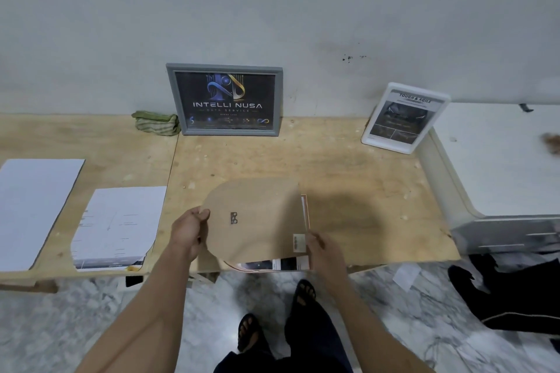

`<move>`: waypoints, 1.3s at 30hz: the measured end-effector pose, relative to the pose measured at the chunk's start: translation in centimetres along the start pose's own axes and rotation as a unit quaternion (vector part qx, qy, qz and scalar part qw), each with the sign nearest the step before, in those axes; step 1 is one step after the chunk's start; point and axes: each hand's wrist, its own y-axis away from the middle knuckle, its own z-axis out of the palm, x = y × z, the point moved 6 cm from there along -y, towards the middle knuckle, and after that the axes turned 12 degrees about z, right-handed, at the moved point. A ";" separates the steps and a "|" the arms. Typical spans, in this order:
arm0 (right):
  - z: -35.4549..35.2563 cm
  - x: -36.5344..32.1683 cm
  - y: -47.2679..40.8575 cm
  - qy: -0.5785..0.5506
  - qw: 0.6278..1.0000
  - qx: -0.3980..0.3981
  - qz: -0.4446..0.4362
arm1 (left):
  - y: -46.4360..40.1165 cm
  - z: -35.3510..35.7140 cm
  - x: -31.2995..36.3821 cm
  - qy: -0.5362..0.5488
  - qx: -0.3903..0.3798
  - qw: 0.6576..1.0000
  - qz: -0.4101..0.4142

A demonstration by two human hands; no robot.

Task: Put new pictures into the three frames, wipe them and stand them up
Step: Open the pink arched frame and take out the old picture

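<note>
1. Brown backing board (260, 218) is lying over a face-down frame (305, 215) at the near edge of the plywood table (348, 166); the frame's pale rim and a strip of picture (272, 264) are showing past the board's right and near edges.
2. Left hand (188, 232) is pinching the board's left edge, fingers curled narrow around it.
3. Right hand (322, 247) is gripping the near right corner, fingers closed on the edge of board and frame, beside a small label (299, 242).
4. A metal hanger (234, 218) is sitting on the board, near the left hand.
5. Grey frame (224, 99) is standing upright against the wall, centre back, holding a dark poster.
6. White frame (404, 117) is standing tilted at the back right, well apart from the grey one.
7. Green cloth (155, 123) is lying bunched, touching the grey frame's left side.
8. Two paper sheets (118, 225) are lying flat on the left of the table.
</note>
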 end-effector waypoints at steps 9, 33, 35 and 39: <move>-11.3 1.9 -4.4 -0.061 0.991 0.078 0.086 | 2.8 11.5 -0.6 -0.105 -0.053 0.991 0.070; -26.1 8.7 -11.4 0.112 0.967 0.176 0.147 | 7.1 29.1 -7.7 -0.353 -0.114 0.925 0.084; -25.1 7.1 -10.9 0.112 0.971 0.162 0.138 | 6.9 27.9 -6.9 -0.343 -0.105 0.929 0.093; -20.2 3.4 -10.2 0.091 0.989 0.087 0.084 | 6.1 23.5 -4.6 -0.337 -0.057 0.934 0.107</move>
